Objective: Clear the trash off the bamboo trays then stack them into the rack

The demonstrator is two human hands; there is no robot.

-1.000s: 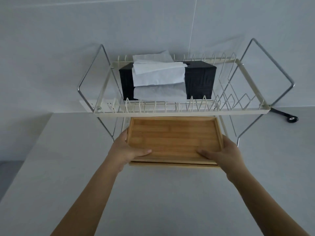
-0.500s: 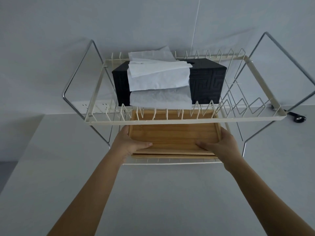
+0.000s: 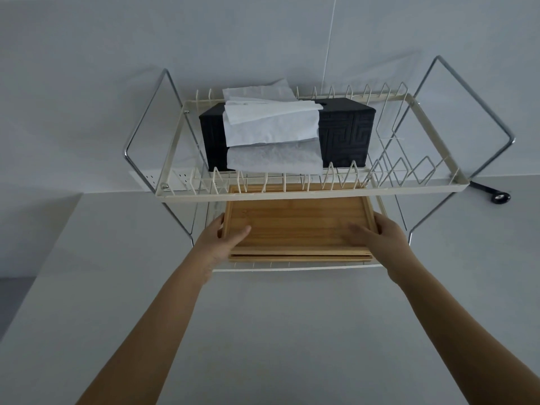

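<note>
Nearest the camera, two bare forearms reach forward over a plain grey table (image 3: pixel 277 331). The left hand (image 3: pixel 217 245) grips the left end of the upper bamboo tray (image 3: pixel 298 223), thumb lying on the tray's inner surface and fingers wrapped round its edge. The right hand (image 3: pixel 382 239) grips the right end the same way, thumb on the wood, fingers curled at the rim.

Under that tray, a second bamboo tray (image 3: pixel 301 257) shows as a thin wooden edge along the near side, between the hands; the two lie stacked on the lower shelf (image 3: pixel 292 268) of the rack (image 3: pixel 306 194), whose cream front bar runs just nearer than the hands. The trays' surfaces look bare.

Directly above and beyond the hands, the rack's upper shelf crosses the far part of the trays and hides their back edge behind its front rail and wire prongs. On that shelf, beyond the left hand and centre, stands a black tissue box (image 3: pixel 344 135) with white tissues (image 3: pixel 268 133) spilling over its front. Chrome frame loops (image 3: pixel 140 135) flank both hands, out to either side. Far right of the right hand, a black cable end (image 3: pixel 501 197) lies on the table by the wall (image 3: pixel 87 68).
</note>
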